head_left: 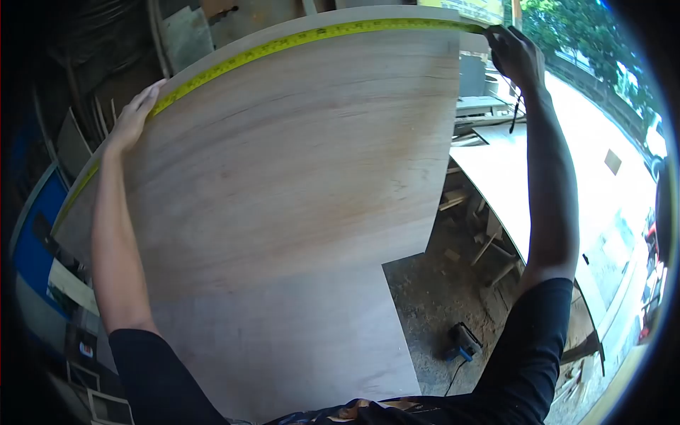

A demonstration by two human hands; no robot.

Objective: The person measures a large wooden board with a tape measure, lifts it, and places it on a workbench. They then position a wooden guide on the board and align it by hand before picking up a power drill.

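Note:
A yellow tape measure stretches along the far edge of a large plywood sheet. My left hand lies at the sheet's left far edge, pressing on the tape, its fingers extended and close together. Beyond the right corner of the sheet, my right hand is closed around the tape's end; the case, if it is there, is hidden in the dark fist. A dark cord hangs below that hand. Another board lies under the near side of the sheet.
A blue power tool with a cable rests on the dirty floor at the lower right. To the right stands a bright white-topped table with wood scraps around it. A blue panel leans at the far left.

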